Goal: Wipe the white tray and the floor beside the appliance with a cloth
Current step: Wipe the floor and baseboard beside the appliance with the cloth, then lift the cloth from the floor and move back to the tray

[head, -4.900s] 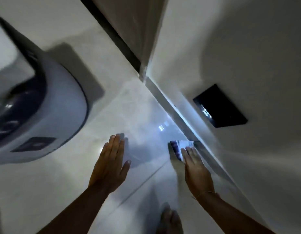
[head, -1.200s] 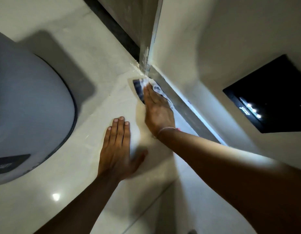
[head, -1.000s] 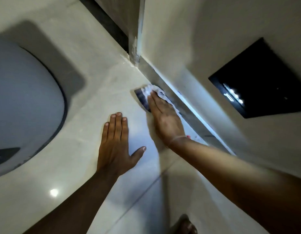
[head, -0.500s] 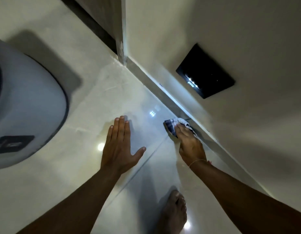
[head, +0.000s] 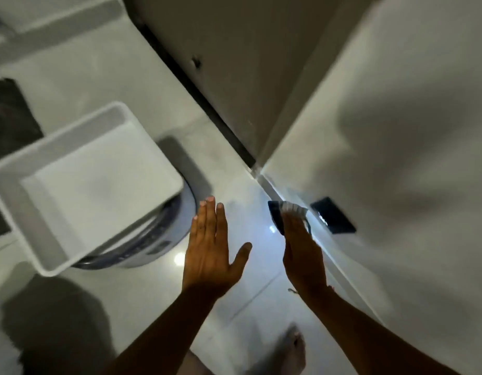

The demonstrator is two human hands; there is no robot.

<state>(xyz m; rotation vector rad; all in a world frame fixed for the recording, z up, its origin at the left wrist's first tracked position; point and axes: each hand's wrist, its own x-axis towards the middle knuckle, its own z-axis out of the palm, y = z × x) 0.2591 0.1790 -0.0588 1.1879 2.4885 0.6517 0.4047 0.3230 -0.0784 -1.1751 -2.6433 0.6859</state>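
Observation:
The white tray (head: 9, 185) rests on top of the round white and blue appliance (head: 164, 234) at the left. My right hand (head: 302, 253) presses a blue and white cloth (head: 286, 212) flat on the pale tiled floor (head: 142, 293), close to the skirting along the right wall. Its fingers cover most of the cloth. My left hand (head: 210, 250) lies flat on the floor between the appliance and the cloth, fingers spread, holding nothing.
A white wall (head: 397, 104) with a black socket plate (head: 333, 219) low down bounds the right. A dark door threshold (head: 196, 90) runs diagonally at the top. A dark mat (head: 7, 117) lies at the left edge. My bare foot (head: 294, 350) is at the bottom.
My right hand has slid the cloth back along the skirting, away from the door corner. The view has pulled back, bringing the white tray on the appliance into sight. My left hand stayed flat.

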